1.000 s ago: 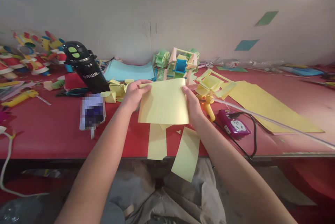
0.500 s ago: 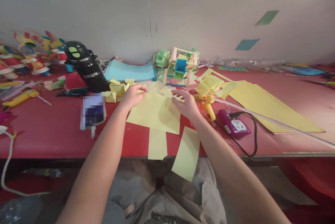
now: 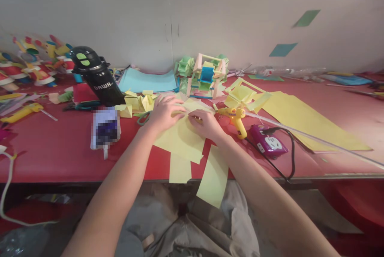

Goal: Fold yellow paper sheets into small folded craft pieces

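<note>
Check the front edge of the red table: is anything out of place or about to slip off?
Yes. Two pale yellow paper strips overhang the red table at its front edge: the longer strip juts out well over the person's lap, tilted, and the shorter strip just crosses the edge. Both hands press a yellow sheet further back.

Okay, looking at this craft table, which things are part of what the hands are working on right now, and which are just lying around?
In hand:
- yellow sheet, flat on the red table
- left hand pressing on it
- right hand pressing on it

Lying about:
- two yellow strips over the table edge
- glue gun
- purple socket
- black bottle
- blue paper stack
- paper model
</note>
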{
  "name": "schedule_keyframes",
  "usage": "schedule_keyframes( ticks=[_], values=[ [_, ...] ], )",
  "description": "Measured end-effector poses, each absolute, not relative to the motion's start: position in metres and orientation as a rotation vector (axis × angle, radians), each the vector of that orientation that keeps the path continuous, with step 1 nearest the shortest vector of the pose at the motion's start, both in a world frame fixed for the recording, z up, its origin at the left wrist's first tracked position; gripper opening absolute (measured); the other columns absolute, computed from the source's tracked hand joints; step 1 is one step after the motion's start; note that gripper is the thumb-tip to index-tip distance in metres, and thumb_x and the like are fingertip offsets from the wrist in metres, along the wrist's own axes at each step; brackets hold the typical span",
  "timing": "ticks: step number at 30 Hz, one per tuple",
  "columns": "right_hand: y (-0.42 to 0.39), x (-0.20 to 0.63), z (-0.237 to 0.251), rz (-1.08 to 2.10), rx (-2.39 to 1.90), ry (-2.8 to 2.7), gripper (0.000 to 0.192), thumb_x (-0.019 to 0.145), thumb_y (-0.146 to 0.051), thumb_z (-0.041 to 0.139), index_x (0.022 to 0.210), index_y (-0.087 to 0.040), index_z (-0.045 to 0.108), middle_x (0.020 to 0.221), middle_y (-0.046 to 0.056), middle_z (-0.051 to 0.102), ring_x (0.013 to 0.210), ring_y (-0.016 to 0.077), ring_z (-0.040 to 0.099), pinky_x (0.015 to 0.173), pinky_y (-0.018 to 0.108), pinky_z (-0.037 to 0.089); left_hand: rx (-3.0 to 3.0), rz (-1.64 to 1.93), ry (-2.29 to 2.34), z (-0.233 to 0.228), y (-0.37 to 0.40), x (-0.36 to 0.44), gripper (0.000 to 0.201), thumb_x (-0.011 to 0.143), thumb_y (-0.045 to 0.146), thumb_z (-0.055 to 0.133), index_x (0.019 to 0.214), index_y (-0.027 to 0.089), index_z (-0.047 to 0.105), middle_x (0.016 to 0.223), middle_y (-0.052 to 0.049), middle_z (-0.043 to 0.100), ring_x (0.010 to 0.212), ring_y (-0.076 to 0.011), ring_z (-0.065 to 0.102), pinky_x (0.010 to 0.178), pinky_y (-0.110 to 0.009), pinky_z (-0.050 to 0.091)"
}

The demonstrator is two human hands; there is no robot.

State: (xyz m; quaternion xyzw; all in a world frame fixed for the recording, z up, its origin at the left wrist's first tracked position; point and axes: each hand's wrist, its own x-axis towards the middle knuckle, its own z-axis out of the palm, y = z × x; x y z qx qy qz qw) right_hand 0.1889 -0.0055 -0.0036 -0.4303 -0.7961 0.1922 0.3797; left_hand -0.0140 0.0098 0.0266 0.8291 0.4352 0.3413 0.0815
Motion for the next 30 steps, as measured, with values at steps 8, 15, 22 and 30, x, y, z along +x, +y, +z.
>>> schedule_keyframes(
  ticks=[8,15,22,30],
  values=[
    [-0.010,0.185,0.002,0.446,-1.152,-2.002,0.017,0.083,-0.023,0.054,0.078,-0.021,0.070,0.082,0.006,0.070,0.076,0.0195,0.060,0.069,0.030,0.045,2.519,0.963,1.353,0.024,0.008,-0.006,0.016,0.084,0.026,0.062,0.075,0.031,0.075,0.082,-0.002,0.076,0.090,-0.0260,0.064,0.111,-0.053,0.021],
    [-0.009,0.192,0.004,0.423,-1.221,-1.979,0.014,0.075,-0.020,0.054,0.068,-0.019,0.066,0.071,0.004,0.065,0.064,0.0161,0.054,0.063,0.028,0.042,2.400,1.081,1.475,0.025,0.015,-0.026,0.016,0.079,0.025,0.064,0.067,0.030,0.073,0.081,0.000,0.076,0.087,-0.0266,0.064,0.109,-0.053,0.023],
    [-0.006,0.198,0.003,0.409,-1.247,-1.936,0.012,0.074,-0.022,0.054,0.065,-0.020,0.062,0.070,0.003,0.064,0.064,0.0162,0.053,0.063,0.029,0.041,2.369,1.152,1.586,0.025,0.023,-0.044,0.015,0.077,0.025,0.065,0.066,0.031,0.073,0.079,0.000,0.076,0.087,-0.0276,0.065,0.108,-0.054,0.025],
    [-0.008,0.200,0.005,0.519,-1.247,-1.735,0.010,0.075,-0.023,0.054,0.066,-0.021,0.057,0.066,0.002,0.060,0.062,0.0160,0.052,0.060,0.030,0.040,2.247,1.339,1.645,0.030,0.029,-0.071,0.012,0.079,0.027,0.063,0.071,0.027,0.072,0.079,-0.003,0.074,0.082,-0.0277,0.067,0.091,-0.043,0.045]
  ],
)
